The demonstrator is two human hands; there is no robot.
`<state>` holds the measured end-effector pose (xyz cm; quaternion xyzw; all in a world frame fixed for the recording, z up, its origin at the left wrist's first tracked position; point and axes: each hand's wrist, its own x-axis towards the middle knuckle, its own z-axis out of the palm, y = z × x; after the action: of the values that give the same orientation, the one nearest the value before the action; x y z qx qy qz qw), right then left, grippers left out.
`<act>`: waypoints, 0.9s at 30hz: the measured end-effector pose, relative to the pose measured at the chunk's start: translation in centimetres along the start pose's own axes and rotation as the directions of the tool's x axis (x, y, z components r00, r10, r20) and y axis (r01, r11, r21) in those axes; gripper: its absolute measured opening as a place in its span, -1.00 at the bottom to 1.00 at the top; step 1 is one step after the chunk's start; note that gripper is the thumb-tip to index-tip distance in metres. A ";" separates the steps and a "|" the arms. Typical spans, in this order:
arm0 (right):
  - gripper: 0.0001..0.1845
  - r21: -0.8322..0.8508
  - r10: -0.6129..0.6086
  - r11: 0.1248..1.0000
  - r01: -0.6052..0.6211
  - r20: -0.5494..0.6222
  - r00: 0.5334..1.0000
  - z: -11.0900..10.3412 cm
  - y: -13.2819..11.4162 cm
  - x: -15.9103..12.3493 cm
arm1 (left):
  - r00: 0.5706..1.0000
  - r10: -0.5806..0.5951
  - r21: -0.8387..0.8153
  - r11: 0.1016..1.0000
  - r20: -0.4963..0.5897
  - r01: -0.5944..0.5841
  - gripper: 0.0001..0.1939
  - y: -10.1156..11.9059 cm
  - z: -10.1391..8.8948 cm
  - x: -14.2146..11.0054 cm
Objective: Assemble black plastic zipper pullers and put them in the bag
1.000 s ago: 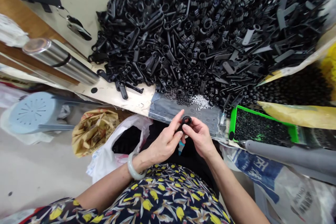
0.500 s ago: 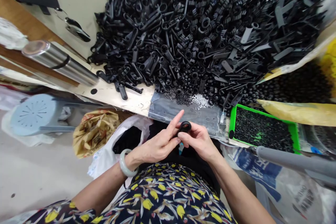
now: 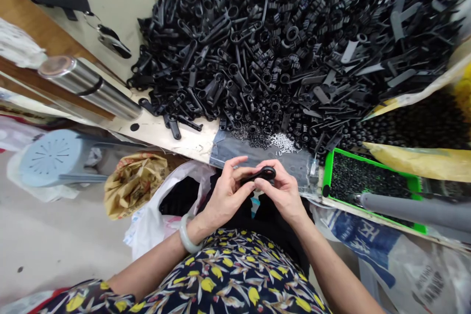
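Between my two hands is a black plastic part [image 3: 267, 172] with a ring-shaped end, held just in front of the bench edge. My left hand [image 3: 231, 187] is closed on its narrow end, and a pale bangle [image 3: 189, 233] circles that wrist. My right hand [image 3: 281, 189] pinches the ring end between thumb and fingers. Beyond the hands, small silver pins [image 3: 283, 143] lie in a little heap on a grey mat [image 3: 250, 154]. Tiny black pieces [image 3: 259, 139] lie beside the pins. A large pile of black plastic parts [image 3: 235, 49] rises behind them.
A green tray [image 3: 327, 176] of small black pieces stands at the right, with a grey bar [image 3: 405, 204] across it. A steel flask [image 3: 91, 87] lies at the left. Below the bench are a blue stool [image 3: 49, 157], a brown paper bag [image 3: 134, 184] and a white plastic bag [image 3: 147, 228].
My left fingers have curled in around the black part, where the index finger was stretched out. The part has turned to lie more level, and the view has shifted slightly.
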<state>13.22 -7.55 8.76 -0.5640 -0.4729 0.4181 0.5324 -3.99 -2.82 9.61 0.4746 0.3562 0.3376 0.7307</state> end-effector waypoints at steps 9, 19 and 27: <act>-0.78 0.087 0.023 0.996 -0.018 -0.057 0.998 0.7 -0.1 -0.2 | 0.992 -0.118 0.044 0.992 0.043 0.116 -0.68 1.0 0.9 0.1; -0.70 0.250 0.159 0.956 -0.152 -0.007 0.987 2.2 0.0 -0.7 | 0.991 -0.099 -0.077 0.993 -0.094 0.092 -0.57 0.2 0.5 -0.1; -0.74 0.308 0.137 0.942 -0.131 0.001 0.991 2.6 -1.2 -0.4 | 0.998 -0.005 0.104 0.995 -0.069 0.012 -0.58 0.3 0.3 -0.4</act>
<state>10.52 -7.44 9.68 -0.5094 -0.3573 0.5161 0.5887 -4.00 -3.17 10.04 0.4986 0.4002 0.3313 0.6939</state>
